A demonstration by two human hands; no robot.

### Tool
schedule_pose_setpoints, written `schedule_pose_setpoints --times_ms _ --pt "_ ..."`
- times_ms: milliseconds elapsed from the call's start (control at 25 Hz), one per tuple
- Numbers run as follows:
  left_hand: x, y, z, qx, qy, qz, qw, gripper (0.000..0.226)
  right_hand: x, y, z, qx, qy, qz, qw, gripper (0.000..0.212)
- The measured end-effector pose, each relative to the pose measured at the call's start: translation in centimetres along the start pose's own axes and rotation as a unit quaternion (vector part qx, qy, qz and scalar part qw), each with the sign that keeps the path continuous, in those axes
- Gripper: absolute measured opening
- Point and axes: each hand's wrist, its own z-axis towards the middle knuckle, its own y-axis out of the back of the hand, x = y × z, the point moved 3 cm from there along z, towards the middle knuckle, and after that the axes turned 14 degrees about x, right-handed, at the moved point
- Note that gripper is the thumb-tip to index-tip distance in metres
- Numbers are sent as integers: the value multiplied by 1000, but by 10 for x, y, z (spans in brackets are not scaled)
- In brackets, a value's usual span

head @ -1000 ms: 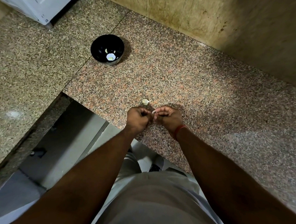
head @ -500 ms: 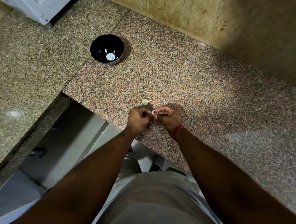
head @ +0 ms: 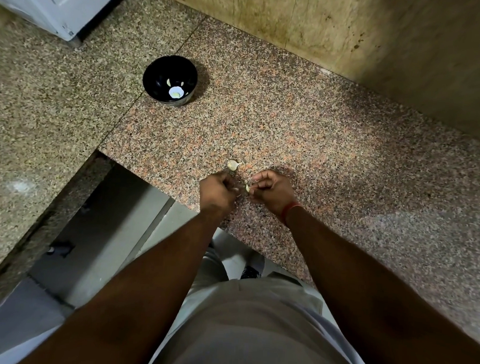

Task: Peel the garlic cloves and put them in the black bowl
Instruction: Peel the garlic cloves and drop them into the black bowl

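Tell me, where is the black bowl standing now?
The black bowl stands on the granite counter, far left of both hands, beside the seam between two slabs and near the white appliance.

A: Where are the arms?

B: Both bare forearms reach forward from the bottom of the view, drawing in toward each other, hands low over the near edge.

A: The left hand (head: 217, 190)?

B: Back toward the camera, fingers curled under into a closed grip; what it pinches is too blurred to tell.

A: And the right hand (head: 271, 189)?

B: Just beside the left, a small gap between them. Its fingers curl inward, fingertips pinching something small and pale. A red thread circles that wrist.
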Motion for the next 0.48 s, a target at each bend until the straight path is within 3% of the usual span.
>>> schedule_pose_setpoints --times_ms 160,320,480 --pt "-5 -3 1 10 -47 51 998 9 5 3 -5 -17 12 -2 1000 33" --pt "-15 -9 -3 60 -43 -140 987 24 6 2 -5 -18 18 -14 1000 38" --pt "-13 -9 -7 57 -55 -195 978 28 7 2 -6 -13 18 -15 1000 39"
